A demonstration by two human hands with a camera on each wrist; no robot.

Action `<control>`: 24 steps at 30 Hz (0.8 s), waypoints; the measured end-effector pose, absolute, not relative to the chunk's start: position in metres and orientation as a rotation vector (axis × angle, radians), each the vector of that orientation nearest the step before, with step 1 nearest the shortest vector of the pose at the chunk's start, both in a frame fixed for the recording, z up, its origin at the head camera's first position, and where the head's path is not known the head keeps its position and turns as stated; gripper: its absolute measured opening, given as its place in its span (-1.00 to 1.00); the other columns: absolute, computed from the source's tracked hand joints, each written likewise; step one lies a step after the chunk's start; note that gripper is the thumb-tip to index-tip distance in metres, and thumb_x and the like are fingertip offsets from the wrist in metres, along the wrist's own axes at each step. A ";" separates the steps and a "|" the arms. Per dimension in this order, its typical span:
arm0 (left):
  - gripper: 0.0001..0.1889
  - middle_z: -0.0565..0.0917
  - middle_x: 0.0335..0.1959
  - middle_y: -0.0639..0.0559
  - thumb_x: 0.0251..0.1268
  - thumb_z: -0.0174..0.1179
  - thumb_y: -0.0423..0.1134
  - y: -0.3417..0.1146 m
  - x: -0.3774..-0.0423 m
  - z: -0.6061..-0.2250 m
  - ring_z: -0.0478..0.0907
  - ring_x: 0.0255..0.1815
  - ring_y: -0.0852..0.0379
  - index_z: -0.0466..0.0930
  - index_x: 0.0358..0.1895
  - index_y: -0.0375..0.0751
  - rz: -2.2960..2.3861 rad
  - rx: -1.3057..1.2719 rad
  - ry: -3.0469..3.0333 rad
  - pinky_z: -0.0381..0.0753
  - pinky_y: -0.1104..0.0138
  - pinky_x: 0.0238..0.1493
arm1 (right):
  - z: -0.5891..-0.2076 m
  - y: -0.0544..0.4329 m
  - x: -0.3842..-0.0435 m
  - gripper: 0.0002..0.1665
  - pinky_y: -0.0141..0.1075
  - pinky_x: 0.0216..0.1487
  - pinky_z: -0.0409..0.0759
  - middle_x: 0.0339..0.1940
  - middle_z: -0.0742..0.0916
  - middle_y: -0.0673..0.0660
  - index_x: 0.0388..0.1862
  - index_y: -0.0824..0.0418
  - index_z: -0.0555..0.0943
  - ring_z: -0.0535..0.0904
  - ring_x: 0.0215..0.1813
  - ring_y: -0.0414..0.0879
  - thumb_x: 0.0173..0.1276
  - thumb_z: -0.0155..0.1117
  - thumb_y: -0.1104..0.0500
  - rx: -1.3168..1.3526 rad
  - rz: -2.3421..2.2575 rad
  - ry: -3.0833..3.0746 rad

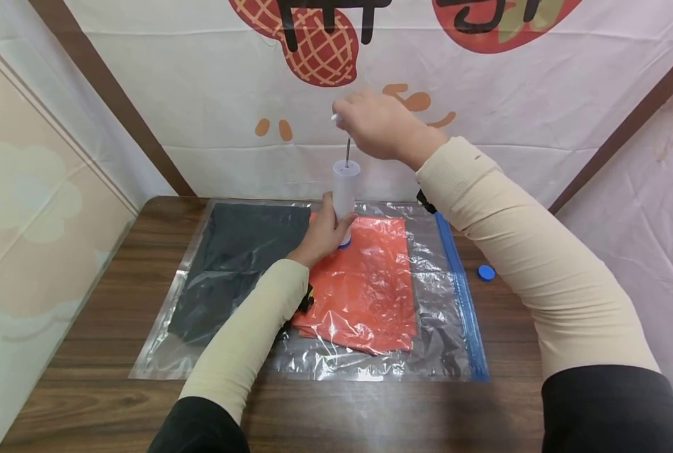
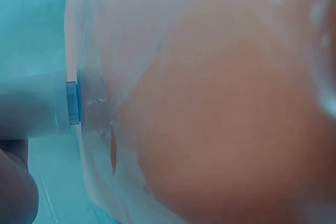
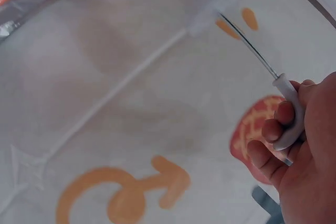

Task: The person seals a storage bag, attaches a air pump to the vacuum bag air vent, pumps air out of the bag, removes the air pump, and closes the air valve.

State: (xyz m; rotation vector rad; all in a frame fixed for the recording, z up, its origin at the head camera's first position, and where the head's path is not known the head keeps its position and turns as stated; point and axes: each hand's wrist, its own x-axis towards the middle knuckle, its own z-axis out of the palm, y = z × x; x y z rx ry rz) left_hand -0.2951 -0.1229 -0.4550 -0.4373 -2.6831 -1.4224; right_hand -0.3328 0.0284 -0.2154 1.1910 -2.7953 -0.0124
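Note:
A translucent white hand vacuum pump [image 1: 344,194] stands upright on a clear plastic storage bag [image 1: 441,327]. My left hand [image 1: 325,233] grips the lower part of its barrel, thumb and fingers on either side. In the left wrist view, the pump's blue nozzle end [image 2: 73,102] meets the bag's film. Above the barrel, my right hand [image 1: 378,123] holds the pump's white handle [image 3: 295,116] with curled fingers. The metal rod [image 1: 348,150] is drawn well out of the barrel top. Inside the bag lie dark folded cloth [image 1: 240,258] and orange-red folded cloth [image 1: 370,283].
Right of the bag, a small blue cap [image 1: 486,272] lies on the brown wooden table [image 1: 416,415]. A blue zip strip [image 1: 465,308] runs along the bag's right edge. Behind the table hangs a printed white curtain [image 1: 212,82], close beyond the pump and right hand.

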 end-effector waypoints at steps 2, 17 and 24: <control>-0.25 0.43 0.23 -0.26 0.54 0.12 0.08 -0.124 -0.295 -0.455 0.49 0.25 -0.21 -0.06 0.50 -0.22 -1.426 -0.435 -2.678 0.45 -0.11 0.31 | -0.224 0.027 -0.334 -0.68 0.02 0.14 0.57 0.02 0.66 0.24 0.16 0.31 0.46 0.51 0.12 0.16 0.68 -0.10 0.13 1.214 -0.018 -2.799; -0.24 0.43 0.22 -0.25 0.51 0.14 0.09 -0.124 -0.298 -0.457 0.50 0.25 -0.20 -0.04 0.49 -0.20 -1.418 -0.439 -2.690 0.45 -0.11 0.29 | -0.266 0.028 -0.334 -0.78 -0.02 0.17 0.57 -0.02 0.70 0.20 0.06 0.28 0.50 0.59 0.10 0.12 0.63 0.07 0.15 1.293 -0.046 -2.756; -0.24 0.44 0.24 -0.24 0.52 0.10 0.13 -0.123 -0.297 -0.458 0.49 0.26 -0.17 -0.04 0.50 -0.19 -1.413 -0.420 -2.697 0.46 -0.09 0.29 | -0.254 0.029 -0.336 -0.78 -0.01 0.15 0.57 -0.05 0.68 0.23 0.05 0.30 0.50 0.59 0.06 0.14 0.63 0.03 0.17 1.323 0.004 -2.776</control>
